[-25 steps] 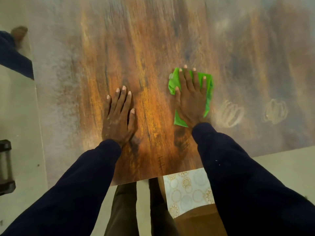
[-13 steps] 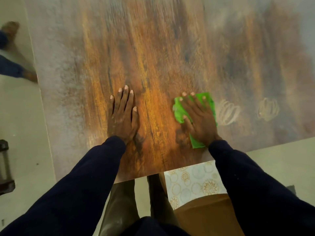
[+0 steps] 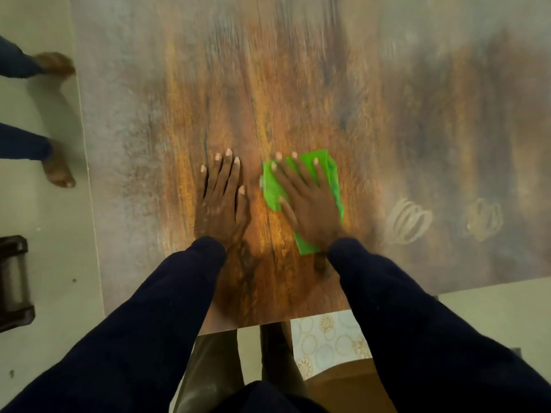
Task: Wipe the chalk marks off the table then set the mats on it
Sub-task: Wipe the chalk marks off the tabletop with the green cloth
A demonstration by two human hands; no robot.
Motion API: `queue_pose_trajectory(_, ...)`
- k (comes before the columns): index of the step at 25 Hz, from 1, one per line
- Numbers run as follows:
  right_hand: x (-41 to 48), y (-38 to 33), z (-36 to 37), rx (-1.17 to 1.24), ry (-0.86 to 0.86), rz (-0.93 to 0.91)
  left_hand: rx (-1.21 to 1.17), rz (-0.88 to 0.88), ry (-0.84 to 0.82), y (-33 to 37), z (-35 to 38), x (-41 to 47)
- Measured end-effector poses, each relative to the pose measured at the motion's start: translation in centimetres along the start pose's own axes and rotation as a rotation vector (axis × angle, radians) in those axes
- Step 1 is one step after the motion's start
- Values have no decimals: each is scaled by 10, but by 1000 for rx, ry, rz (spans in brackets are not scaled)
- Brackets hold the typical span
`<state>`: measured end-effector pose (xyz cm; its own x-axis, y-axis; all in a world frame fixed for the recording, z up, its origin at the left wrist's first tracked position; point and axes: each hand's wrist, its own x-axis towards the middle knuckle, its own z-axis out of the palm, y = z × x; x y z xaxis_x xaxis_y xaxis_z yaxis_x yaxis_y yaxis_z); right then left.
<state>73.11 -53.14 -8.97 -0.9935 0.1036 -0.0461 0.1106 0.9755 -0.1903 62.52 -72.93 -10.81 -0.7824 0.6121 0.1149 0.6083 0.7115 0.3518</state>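
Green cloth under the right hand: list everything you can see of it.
The bright green cloth looks like soft thin fabric, bunched into a rough rectangle, lying flat on the brown wood-grain table. The right hand presses on it with straight spread fingers, hiding its middle; green shows at the left, right and near corner. It sits left of the chalk scribbles, apart from them. Edges are blurred.

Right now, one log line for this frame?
phase: wipe | right hand flat on cloth | left hand flat on table | chalk marks right of cloth, unwiped | mat off table
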Motion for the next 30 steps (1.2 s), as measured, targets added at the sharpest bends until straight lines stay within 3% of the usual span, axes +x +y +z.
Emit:
queue_pose_trajectory(3,-44,41,-8,23,-65,-136,14,1,-14,-1,-1,3)
queue_pose_trajectory(6,-27,74,-14,25,5,9,26,-11,-29,0,-1,4)
queue_pose_trajectory(10,48,66,-9,-32,123,298,33,-51,-44,-1,-1,4)
queue_pose_trajectory(13,90,41,-4,-32,147,339,0,-66,-35,-3,1,3)
queue_pose_trajectory(19,62,-22,3,3,13,9,-23,-235,26,-18,-6,1)
queue_pose_trajectory(23,6,-4,0,50,-58,-226,17,-165,11,-64,-24,-23)
queue_pose_trajectory(25,16,13,-3,48,-7,-126,12,-160,14,-81,-30,-32)
queue_pose_trajectory(27,49,13,-3,20,66,87,11,-168,44,-87,-31,-34)
queue_pose_trajectory(30,95,-28,7,-13,116,291,-3,-160,61,-87,-30,-37)
